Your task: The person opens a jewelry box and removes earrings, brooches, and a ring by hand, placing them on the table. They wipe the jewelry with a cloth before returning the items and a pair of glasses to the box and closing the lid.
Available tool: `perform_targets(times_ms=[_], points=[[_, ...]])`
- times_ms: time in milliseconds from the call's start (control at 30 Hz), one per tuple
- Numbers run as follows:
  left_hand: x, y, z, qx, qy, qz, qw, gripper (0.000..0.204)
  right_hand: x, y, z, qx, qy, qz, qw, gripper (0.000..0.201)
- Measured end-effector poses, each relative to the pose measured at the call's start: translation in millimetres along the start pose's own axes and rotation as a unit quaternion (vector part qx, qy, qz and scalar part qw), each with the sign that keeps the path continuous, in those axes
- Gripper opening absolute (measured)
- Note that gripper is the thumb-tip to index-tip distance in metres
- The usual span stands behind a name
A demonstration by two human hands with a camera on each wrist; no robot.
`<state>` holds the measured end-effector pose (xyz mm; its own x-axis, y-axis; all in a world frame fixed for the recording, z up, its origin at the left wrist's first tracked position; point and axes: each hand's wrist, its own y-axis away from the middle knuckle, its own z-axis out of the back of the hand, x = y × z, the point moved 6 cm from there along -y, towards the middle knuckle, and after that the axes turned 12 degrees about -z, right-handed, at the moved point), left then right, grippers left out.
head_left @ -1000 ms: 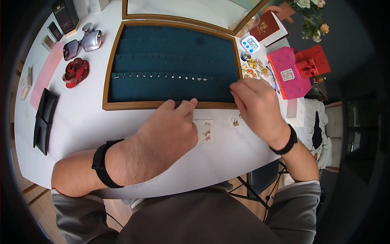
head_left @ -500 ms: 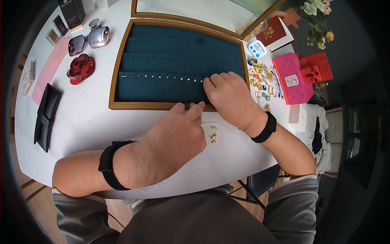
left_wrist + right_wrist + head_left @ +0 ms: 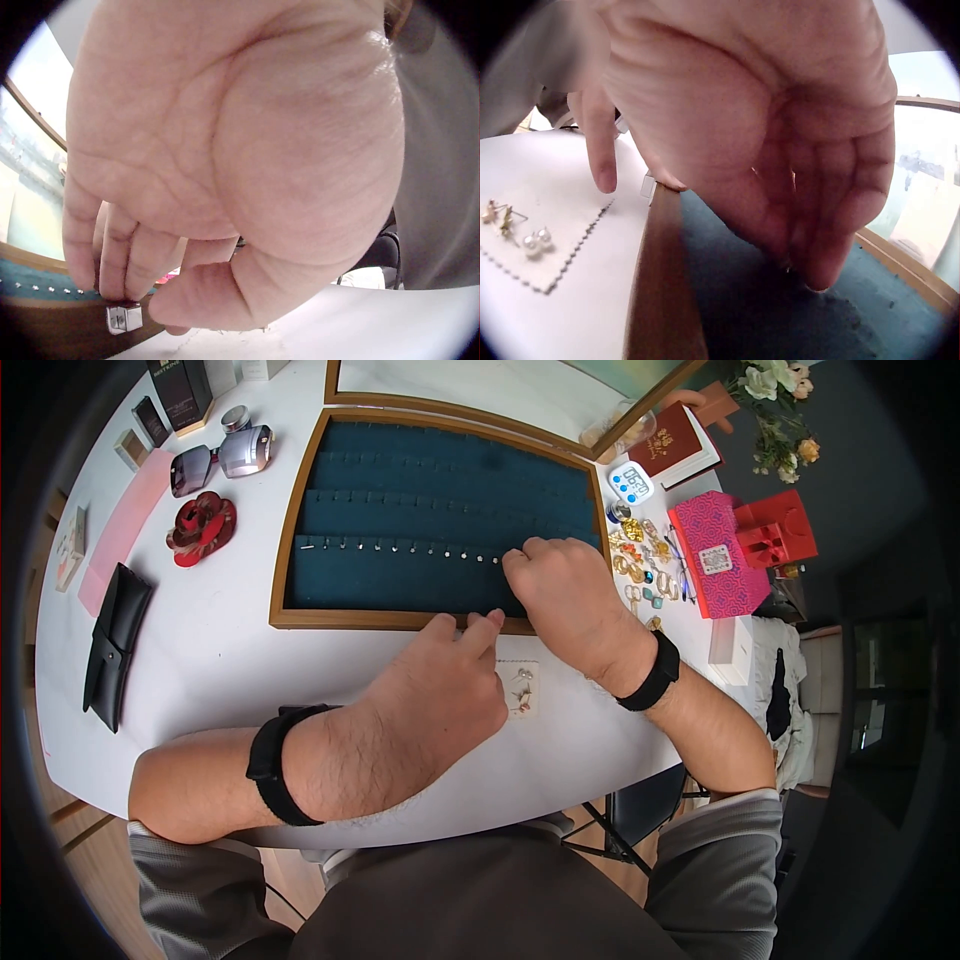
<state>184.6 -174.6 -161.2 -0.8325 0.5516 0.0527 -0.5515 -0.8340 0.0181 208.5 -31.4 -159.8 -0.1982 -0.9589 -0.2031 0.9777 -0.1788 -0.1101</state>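
Left hand (image 3: pixel 435 685) rests loosely on the brown wooden box (image 3: pixel 340 620) at 12 o'clock; right hand (image 3: pixel 578 605), at 1 o'clock, pinches a small glinting piece (image 3: pixel 787 267) at the teal lining (image 3: pixel 370 585), which bears a row of tiny silvery studs (image 3: pixel 463 556).

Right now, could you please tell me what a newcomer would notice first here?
Probably the open, teal-lined case, upper middle in the head view, with its row of small sparkling studs. Next, perhaps, the red flower-shaped ornament left of it and the pink patterned item to its right.
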Motion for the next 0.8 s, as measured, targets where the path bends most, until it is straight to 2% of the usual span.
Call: perform_targets(times_ms=[333, 433, 533, 600, 633, 700, 800], points=[[0, 1, -4, -0.010, -0.017, 0.002, 1.000, 0.026, -12, 20, -2, 0.003, -0.088, -0.052, 0.995, 0.012], [0, 1, -1, 0.002, -0.010, -0.007, 1.000, 0.025, -24, 22, 2, -0.010, -0.133, -0.086, 0.987, 0.016], [-1, 0, -4, -0.010, -0.004, 0.004, 1.000, 0.025, -39, 22, 13, -0.021, -0.146, -0.113, 0.982, 0.011], [-1, -1, -5, -0.007, -0.007, 0.002, 1.000, 0.025, -45, 24, 14, 0.011, -0.190, -0.121, 0.974, 0.009], [-1, -1, -6, -0.004, -0.011, -0.001, 1.000, 0.025, -46, 26, 14, 0.011, -0.190, -0.122, 0.974, 0.009], [-1, -1, -7, -0.007, -0.012, 0.000, 1.000, 0.025, -45, 30, 5, 0.069, -0.183, -0.131, 0.972, 0.011], [0, 0, -4, -0.006, -0.012, 0.002, 1.000, 0.025, -48, 32, -2, 0.113, -0.180, -0.146, 0.966, 0.011]])
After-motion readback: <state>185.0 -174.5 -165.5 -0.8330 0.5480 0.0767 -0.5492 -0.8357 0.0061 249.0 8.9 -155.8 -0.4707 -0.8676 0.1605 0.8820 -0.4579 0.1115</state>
